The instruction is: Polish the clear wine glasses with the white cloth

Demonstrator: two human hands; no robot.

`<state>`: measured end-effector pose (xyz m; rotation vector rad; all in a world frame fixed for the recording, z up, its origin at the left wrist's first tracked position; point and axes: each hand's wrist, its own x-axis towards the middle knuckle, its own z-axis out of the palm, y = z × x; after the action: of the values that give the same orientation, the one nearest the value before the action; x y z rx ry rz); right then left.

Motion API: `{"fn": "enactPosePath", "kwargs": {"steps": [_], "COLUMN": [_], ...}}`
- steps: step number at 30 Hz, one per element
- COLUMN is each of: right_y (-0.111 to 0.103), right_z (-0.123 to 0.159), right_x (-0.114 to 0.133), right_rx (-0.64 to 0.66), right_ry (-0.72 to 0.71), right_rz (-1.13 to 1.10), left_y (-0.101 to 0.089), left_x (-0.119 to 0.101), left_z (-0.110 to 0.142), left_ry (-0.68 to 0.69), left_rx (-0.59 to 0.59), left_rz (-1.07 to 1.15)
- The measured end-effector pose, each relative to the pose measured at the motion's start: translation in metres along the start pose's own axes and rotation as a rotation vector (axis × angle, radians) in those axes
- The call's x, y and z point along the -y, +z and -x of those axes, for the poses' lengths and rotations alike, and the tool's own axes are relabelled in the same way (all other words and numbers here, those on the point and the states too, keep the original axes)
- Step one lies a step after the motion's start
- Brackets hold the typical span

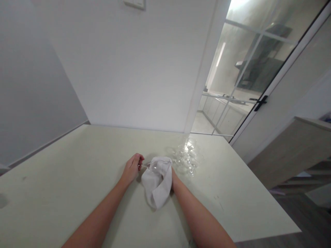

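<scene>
Two hands at work over a pale tabletop point(77, 179). Left hand point(132, 167) is curled nearly closed, fingertips pinched on the stem end of a clear stemmed glass point(151, 166) lying on its side, held just above the table between both hands. Pinching at the stem leaves the bowl free. Right hand point(172, 179) is mostly hidden under a white cloth point(157, 184); it appears closed through the cloth around the bowl, but finger positions cannot be read. The cloth is soft and matte, bunched at the glass and hanging in a loose fold toward the table.

Just beyond, to the right, a tight cluster of clear glasses point(188, 156) stands on the table: thin, transparent, rounded bowls, count unclear. Plain white wall point(134, 69) behind; glass-paned door point(248, 79) at right.
</scene>
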<state>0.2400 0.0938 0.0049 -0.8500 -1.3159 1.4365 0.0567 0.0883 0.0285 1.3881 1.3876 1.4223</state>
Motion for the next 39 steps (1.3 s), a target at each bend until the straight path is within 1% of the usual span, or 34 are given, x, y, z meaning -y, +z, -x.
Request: {"fn": "enactPosePath", "kwargs": {"steps": [3,4,6,8,10,13,15,17,21,24,27,30,33,35,39], "right_y": [0.006,0.007,0.009,0.01,0.009,0.008,0.008,0.008,0.01,0.01,0.009,0.009,0.008,0.008,0.009], "right_z": [0.008,0.01,0.011,0.01,0.006,0.003,0.004,0.006,0.011,0.011,0.012,0.012,0.011,0.009,0.008], "right_x": [0.005,0.007,0.013,0.016,0.017,0.013,0.008,0.003,-0.007,-0.007,-0.001,0.006,0.011,0.014,0.02], "right_rx": [-0.049,-0.04,0.008,0.06,0.099,0.102,0.068,0.04,0.014,0.0,0.007,0.058,0.141,0.185,0.216], "right_ry": [0.014,0.003,-0.029,-0.051,-0.072,-0.084,-0.053,0.009,0.126,0.143,0.103,0.026,-0.06,-0.084,-0.122], "right_rz": [-0.162,-0.169,-0.103,-0.023,0.059,0.132,0.105,0.009,-0.223,-0.211,-0.109,-0.029,0.002,0.014,0.049], "left_y": [-0.002,-0.003,-0.003,-0.002,-0.001,0.0,0.0,0.0,0.0,0.0,0.001,0.001,0.002,0.002,0.001], "left_x": [0.002,0.003,0.004,0.006,0.006,0.004,0.002,0.0,0.001,0.003,0.002,0.0,-0.002,-0.001,0.002], "left_z": [-0.001,0.0,0.0,0.001,0.003,0.004,0.005,0.005,0.005,0.005,0.005,0.006,0.006,0.006,0.005], "left_ry": [0.011,0.012,0.017,0.023,0.021,0.009,0.008,0.017,0.042,0.038,0.021,0.032,0.041,0.037,0.019], "left_rx": [-0.081,-0.095,-0.107,-0.086,-0.034,0.052,0.091,0.104,0.067,0.058,0.058,0.055,0.056,0.056,0.065], "left_rz": [-0.028,-0.032,-0.037,-0.039,-0.039,-0.04,-0.045,-0.052,-0.052,-0.046,-0.051,-0.069,-0.063,-0.054,-0.049]}}
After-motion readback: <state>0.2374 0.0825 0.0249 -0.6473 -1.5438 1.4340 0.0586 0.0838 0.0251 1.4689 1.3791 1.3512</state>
